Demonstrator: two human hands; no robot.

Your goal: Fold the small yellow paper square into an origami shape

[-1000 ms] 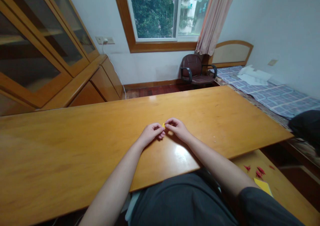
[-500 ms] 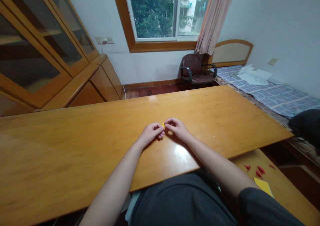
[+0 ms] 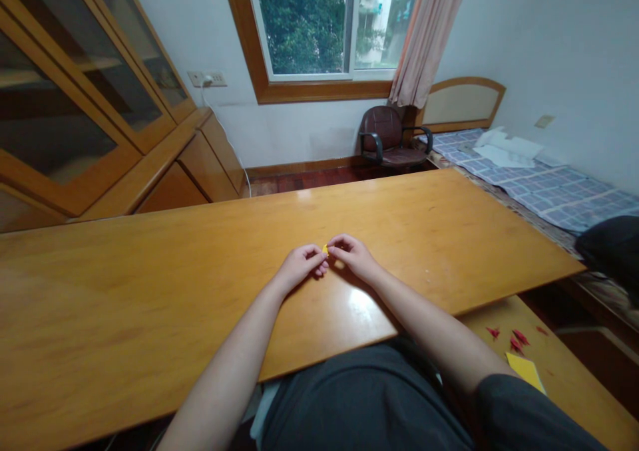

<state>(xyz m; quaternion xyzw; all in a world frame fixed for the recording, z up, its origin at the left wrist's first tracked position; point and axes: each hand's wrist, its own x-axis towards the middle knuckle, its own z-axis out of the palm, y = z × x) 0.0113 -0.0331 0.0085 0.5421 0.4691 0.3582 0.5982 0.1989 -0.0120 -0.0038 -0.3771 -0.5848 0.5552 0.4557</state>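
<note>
My left hand (image 3: 301, 267) and my right hand (image 3: 353, 255) meet on the wooden table (image 3: 150, 271), a little beyond its near edge. Both hands pinch a small yellow piece of paper (image 3: 325, 249) between thumbs and fingertips. Only a corner of the paper shows above the fingers; the rest is hidden by them. Both wrists rest on the tabletop.
A lower wooden surface at my right carries a yellow paper sheet (image 3: 525, 370) and several small red folded pieces (image 3: 517, 340). A brown office chair (image 3: 389, 138) stands beyond the table under the window. A bed (image 3: 549, 185) runs along the right, wooden cabinets (image 3: 100, 125) along the left.
The hands and the paper stay in place; only the camera view shifts very slightly.
</note>
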